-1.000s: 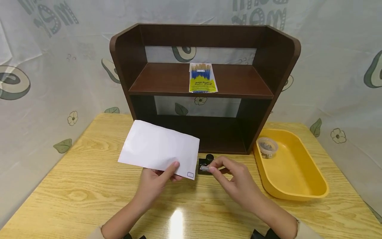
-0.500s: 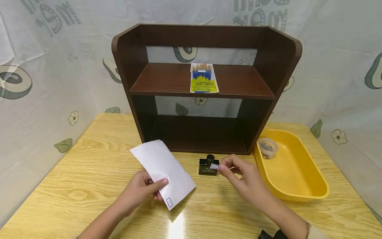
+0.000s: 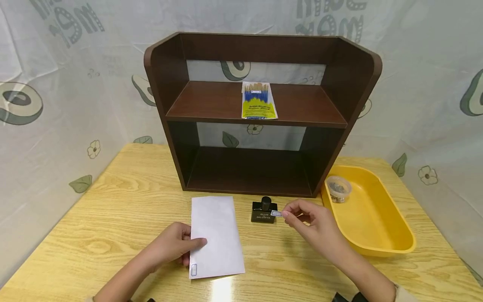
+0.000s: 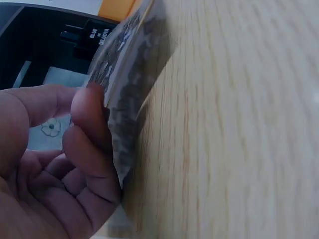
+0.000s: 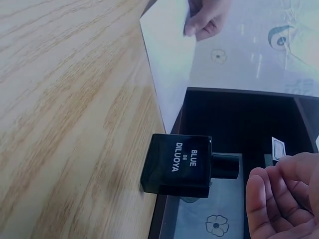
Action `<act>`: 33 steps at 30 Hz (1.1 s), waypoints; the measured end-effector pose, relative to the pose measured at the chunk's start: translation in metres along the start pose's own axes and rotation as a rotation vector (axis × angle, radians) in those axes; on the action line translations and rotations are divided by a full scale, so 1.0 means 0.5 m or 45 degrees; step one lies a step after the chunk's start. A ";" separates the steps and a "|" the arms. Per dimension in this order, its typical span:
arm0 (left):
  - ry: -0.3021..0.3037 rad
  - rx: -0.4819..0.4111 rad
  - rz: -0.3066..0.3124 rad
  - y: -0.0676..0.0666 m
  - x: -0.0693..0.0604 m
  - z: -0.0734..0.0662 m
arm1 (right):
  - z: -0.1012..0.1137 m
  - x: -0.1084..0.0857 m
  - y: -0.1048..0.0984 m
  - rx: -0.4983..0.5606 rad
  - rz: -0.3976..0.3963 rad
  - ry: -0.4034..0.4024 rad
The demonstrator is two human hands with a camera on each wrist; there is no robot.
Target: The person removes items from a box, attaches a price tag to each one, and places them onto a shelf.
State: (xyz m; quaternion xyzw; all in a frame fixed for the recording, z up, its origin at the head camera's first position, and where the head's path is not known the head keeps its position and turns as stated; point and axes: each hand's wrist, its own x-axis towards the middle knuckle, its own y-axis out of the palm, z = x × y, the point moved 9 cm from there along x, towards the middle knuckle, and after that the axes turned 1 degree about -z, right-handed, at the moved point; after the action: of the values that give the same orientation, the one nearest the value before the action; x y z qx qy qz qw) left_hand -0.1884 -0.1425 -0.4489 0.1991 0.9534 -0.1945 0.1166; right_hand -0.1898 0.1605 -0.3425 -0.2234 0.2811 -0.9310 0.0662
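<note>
My left hand pinches the left edge of a white sheet-like packet, thumb on top; a small label sits at its lower left corner. In the left wrist view, the packet's underside looks clear, with dark patterned contents. Between thumb and fingertips, my right hand pinches a small white label, also seen in the right wrist view as a label. Just left of that hand, a black bottle stands upright on the table, its cap on.
Behind stands a dark brown two-level shelf, with a brush pack on its upper board. To the right lies a yellow tray holding a small round clear container at its left side.
The packet has turned from lying crosswise to nearly lengthwise and come lower, its labelled corner swinging to the left. My right hand, still pinching the label, has shifted slightly right, uncovering the bottle.
</note>
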 end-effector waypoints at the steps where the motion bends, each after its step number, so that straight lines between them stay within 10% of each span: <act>1: -0.004 0.043 -0.016 -0.003 0.000 0.002 | -0.003 0.000 0.000 -0.001 0.000 0.013; 16: -0.082 0.614 -0.327 -0.047 0.000 0.001 | -0.040 0.006 0.019 0.029 0.041 0.134; 33: -0.107 0.796 -0.353 -0.053 -0.002 -0.008 | -0.045 0.010 0.029 0.013 0.037 0.057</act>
State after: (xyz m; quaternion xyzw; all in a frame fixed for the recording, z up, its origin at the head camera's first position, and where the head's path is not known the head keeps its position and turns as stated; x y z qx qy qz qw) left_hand -0.1995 -0.1635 -0.4364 0.0857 0.8600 -0.4993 0.0614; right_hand -0.2043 0.1582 -0.3654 -0.1981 0.2810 -0.9361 0.0744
